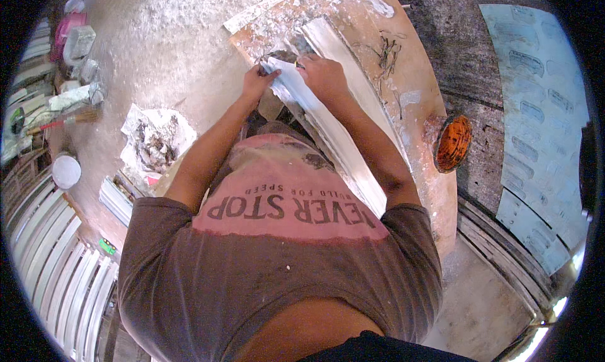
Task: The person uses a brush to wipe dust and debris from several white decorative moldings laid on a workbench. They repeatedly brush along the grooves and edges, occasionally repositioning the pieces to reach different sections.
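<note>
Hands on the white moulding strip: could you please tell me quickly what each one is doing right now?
Left hand: closed, pinching the end of the white moulding strip.
Right hand: closed, gripping the same strip from above.

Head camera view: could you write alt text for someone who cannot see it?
Seen from above, a person's left hand and right hand both grip the far end of a long white moulded strip that lies on a plaster-spattered wooden board. An orange bowl sits at the board's right edge, and stacked white mouldings lie at lower left.
</note>
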{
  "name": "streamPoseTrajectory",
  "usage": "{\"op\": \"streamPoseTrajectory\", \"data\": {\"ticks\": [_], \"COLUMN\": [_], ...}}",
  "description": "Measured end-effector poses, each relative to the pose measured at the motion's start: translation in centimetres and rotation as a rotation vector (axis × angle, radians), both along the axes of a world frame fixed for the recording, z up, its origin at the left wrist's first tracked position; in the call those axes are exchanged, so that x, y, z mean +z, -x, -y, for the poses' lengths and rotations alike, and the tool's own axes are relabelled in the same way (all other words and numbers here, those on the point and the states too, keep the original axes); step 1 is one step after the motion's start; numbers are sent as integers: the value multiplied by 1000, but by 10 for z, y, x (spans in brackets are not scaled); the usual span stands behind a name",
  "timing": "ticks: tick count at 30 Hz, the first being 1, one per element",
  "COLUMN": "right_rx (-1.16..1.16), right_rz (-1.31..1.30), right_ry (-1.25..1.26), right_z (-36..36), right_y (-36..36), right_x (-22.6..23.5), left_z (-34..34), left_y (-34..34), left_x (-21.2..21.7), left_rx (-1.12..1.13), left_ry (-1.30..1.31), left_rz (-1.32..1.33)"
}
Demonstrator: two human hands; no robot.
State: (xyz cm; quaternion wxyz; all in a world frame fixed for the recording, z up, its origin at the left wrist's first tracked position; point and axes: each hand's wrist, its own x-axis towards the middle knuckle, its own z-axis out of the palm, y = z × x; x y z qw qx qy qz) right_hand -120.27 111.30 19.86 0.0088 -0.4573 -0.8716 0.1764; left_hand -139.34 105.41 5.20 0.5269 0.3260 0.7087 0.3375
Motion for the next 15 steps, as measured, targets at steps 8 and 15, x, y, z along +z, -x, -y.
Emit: {"op": "streamPoseTrajectory", "data": {"ticks": [8,15], "right_rx": [35,-85], "right_rz": [-109,-81], "right_ry": [-75,-28], "right_z": [0,-1], "right_y": [18,4], "right_x": [-4,-14], "left_z": [2,2], "left_y": [-1,-7], "left_x": [15,9], "left_rx": [67,4], "left_ry": [-43,20], "left_rz": [107,-42]}}
